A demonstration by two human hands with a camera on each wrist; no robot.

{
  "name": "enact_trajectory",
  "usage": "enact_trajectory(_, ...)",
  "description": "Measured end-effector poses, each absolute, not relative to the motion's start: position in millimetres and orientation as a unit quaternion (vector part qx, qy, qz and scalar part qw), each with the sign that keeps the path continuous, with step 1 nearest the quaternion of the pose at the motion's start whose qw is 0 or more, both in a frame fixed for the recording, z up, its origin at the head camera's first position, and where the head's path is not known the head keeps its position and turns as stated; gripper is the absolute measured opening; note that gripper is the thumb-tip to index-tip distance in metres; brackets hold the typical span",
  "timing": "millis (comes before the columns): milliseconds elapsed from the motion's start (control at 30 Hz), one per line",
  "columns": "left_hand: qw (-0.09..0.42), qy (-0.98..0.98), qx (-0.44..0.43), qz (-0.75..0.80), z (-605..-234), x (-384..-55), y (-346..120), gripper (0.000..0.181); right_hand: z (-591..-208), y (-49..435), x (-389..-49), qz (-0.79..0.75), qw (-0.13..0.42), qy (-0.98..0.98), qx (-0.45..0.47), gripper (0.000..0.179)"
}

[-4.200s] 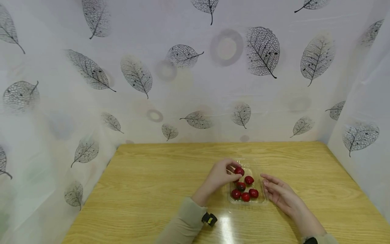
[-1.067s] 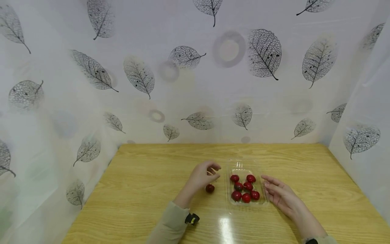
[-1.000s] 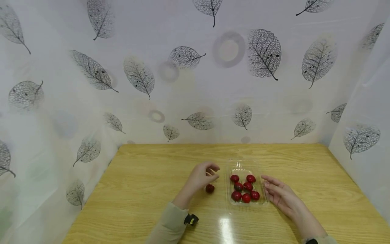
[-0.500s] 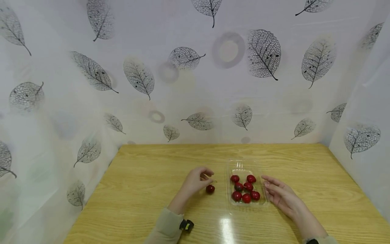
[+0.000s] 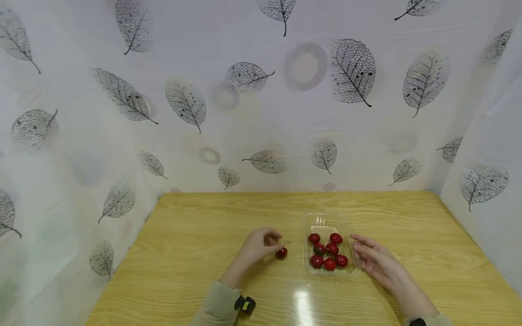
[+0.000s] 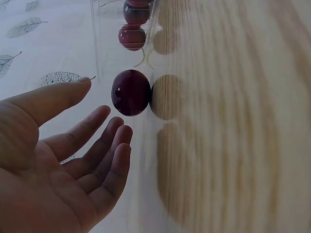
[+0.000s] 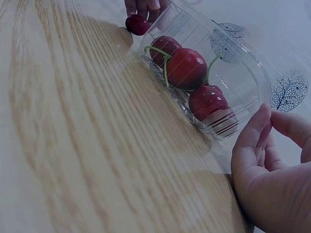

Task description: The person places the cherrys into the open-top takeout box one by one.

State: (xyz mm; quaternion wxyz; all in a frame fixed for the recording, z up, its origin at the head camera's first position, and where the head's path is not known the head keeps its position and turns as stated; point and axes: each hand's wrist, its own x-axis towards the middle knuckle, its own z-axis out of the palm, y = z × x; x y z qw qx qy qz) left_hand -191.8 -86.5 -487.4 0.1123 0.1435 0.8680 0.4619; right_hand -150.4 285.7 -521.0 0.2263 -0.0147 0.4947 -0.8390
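Observation:
One dark red cherry (image 5: pixel 281 253) with a thin stem lies on the wooden table, left of a clear plastic box (image 5: pixel 351 267). Beside that cherry is my left hand (image 5: pixel 258 246); in the left wrist view its thumb and fingers (image 6: pixel 116 160) are spread loosely, their tips short of the fruit (image 6: pixel 131 93). Several more cherries (image 5: pixel 329 264) sit in the box, some with green stems in the right wrist view. At the box's right side my right hand (image 5: pixel 381 262) rests with extended fingers, its fingertips (image 7: pixel 262 114) at the plastic rim; how firmly they touch is unclear.
Behind the wooden tabletop (image 5: pixel 204 217) hangs a pale sheet (image 5: pixel 261 117) printed with leaves, which also covers both sides. A dark wrist strap (image 5: pixel 245 305) sits on the left sleeve.
My left hand has left the box, where it was at a cherry, and moved left and nearer. A cherry now lies on the table. The right hand looks unmoved.

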Motion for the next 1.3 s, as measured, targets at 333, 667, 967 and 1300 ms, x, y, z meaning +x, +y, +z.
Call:
enact_trajectory(333, 0.132, 0.866, 0.148, 0.46, -490.8, -187.9, -88.5, 0.025, -520.4, 284.6, -150.6, -0.842, 0.227, 0.489, -0.025, 0.04)
enact_trajectory(667, 0.139, 0.862, 0.154, 0.462, -494.3, -187.1, -89.0, 0.028, -521.3, 284.6, -151.4, -0.846, 0.227, 0.482, -0.031, 0.041)
enact_trajectory(967, 0.152, 0.866, 0.149, 0.452, -496.8, -188.9, -87.2, 0.031, -521.7, 284.8, -152.0, -0.841, 0.225, 0.492, -0.023, 0.04)
enact_trajectory(1300, 0.158, 0.862, 0.153, 0.457, -497.9, -188.4, -86.5, 0.032, -520.3, 284.3, -150.7, -0.84, 0.227, 0.493, -0.025, 0.039)
